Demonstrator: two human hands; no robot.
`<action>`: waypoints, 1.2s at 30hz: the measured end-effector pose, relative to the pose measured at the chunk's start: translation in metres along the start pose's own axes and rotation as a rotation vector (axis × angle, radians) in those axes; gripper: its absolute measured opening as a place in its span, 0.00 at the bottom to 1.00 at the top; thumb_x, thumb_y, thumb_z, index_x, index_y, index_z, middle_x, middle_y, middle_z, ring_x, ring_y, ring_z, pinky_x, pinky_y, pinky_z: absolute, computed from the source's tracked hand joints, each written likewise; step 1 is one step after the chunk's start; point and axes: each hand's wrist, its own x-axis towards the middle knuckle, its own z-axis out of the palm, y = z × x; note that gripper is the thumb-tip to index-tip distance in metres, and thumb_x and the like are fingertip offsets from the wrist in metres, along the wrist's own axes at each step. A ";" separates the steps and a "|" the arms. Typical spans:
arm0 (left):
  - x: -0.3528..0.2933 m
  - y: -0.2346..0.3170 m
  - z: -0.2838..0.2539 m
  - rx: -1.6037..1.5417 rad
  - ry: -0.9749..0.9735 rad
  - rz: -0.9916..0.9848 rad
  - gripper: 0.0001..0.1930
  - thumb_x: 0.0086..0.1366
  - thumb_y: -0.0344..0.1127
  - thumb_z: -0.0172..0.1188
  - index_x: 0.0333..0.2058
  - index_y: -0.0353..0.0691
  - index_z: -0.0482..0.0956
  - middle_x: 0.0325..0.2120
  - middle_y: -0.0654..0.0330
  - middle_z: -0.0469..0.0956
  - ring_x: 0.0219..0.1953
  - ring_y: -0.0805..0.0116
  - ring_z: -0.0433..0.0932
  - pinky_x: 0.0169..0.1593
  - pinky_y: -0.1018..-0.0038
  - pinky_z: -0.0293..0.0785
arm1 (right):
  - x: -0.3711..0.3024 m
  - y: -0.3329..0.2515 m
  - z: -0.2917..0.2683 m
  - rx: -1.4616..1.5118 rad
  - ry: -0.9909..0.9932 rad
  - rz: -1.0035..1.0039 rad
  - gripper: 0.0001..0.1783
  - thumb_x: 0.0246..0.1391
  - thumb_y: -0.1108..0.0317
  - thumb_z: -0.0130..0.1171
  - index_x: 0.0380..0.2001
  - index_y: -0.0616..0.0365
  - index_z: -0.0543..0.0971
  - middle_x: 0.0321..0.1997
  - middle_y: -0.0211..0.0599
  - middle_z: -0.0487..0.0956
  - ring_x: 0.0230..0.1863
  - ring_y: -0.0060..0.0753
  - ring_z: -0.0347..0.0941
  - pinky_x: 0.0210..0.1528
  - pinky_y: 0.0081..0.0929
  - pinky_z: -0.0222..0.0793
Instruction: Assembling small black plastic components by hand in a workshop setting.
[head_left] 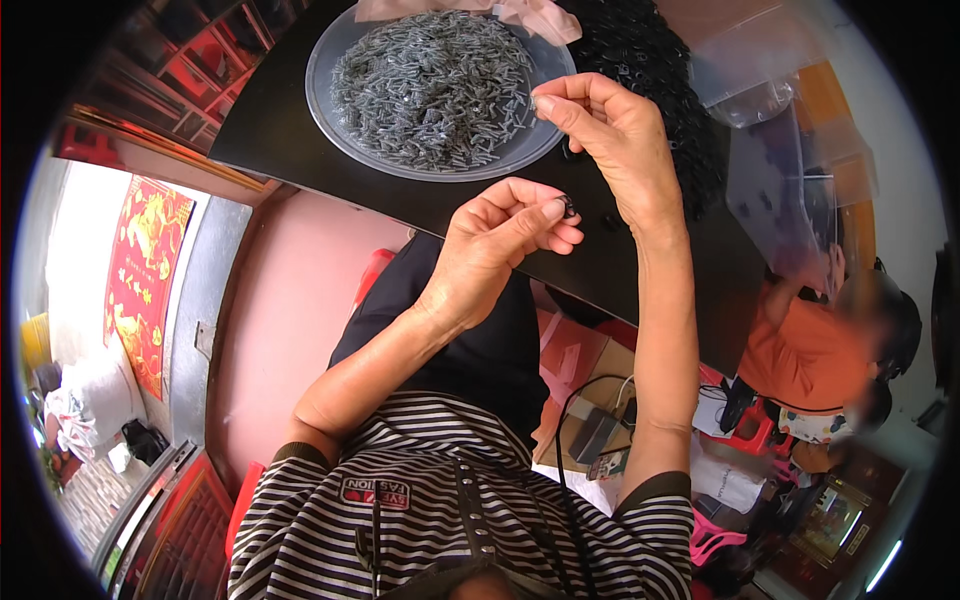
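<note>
Black piece (569, 206), tiny and rounded, is sitting at the fingertips of our left hand (500, 232), which is grasping it between thumb and fingers over the near edge of the dark table (270, 125). Our right hand (628, 145) is hovering farther off, its thumb and forefinger meeting in a pinch at the right rim of a round, clear tray (320, 100); whether anything is lying between those tips, we are unable to tell. Grey rods (430, 90) are filling the tray in a broad heap, and a pale pink cloth (540, 18) is lying at its far rim. To the right of the tray, a black pile (645, 60) of small parts is spreading over the table, partly behind our right hand. We are wearing a striped shirt (420, 440) and dark trousers (500, 345). Well to the right, a person (815, 345) is wearing an orange top; to the left, a red and gold banner (148, 280) is showing.
</note>
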 end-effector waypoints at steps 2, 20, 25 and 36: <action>0.001 -0.001 -0.001 0.008 -0.003 -0.003 0.08 0.65 0.31 0.56 0.39 0.34 0.74 0.32 0.57 0.79 0.34 0.72 0.79 0.41 0.78 0.75 | 0.004 -0.004 0.002 -0.132 -0.003 -0.021 0.09 0.51 0.68 0.62 0.32 0.63 0.80 0.27 0.32 0.80 0.28 0.20 0.74 0.33 0.18 0.69; 0.008 -0.020 -0.015 -0.090 -0.195 0.094 0.06 0.66 0.31 0.54 0.38 0.34 0.73 0.31 0.58 0.78 0.33 0.73 0.78 0.39 0.77 0.76 | 0.031 0.006 0.012 -1.329 -0.148 -0.442 0.10 0.34 0.73 0.66 0.24 0.56 0.76 0.31 0.35 0.71 0.41 0.43 0.66 0.42 0.40 0.58; -0.001 -0.015 -0.007 -0.095 -0.169 0.124 0.07 0.66 0.32 0.54 0.37 0.34 0.72 0.31 0.60 0.77 0.32 0.74 0.78 0.37 0.79 0.75 | 0.027 -0.019 0.035 -1.370 -0.136 -0.343 0.07 0.33 0.77 0.66 0.17 0.60 0.76 0.27 0.39 0.73 0.40 0.43 0.68 0.43 0.37 0.60; 0.006 -0.022 -0.007 -0.077 -0.147 0.166 0.08 0.65 0.33 0.55 0.37 0.34 0.72 0.30 0.62 0.76 0.32 0.76 0.77 0.36 0.80 0.76 | 0.036 -0.010 0.023 -1.188 -0.221 -0.241 0.10 0.32 0.78 0.65 0.18 0.59 0.73 0.27 0.39 0.72 0.38 0.44 0.68 0.40 0.39 0.62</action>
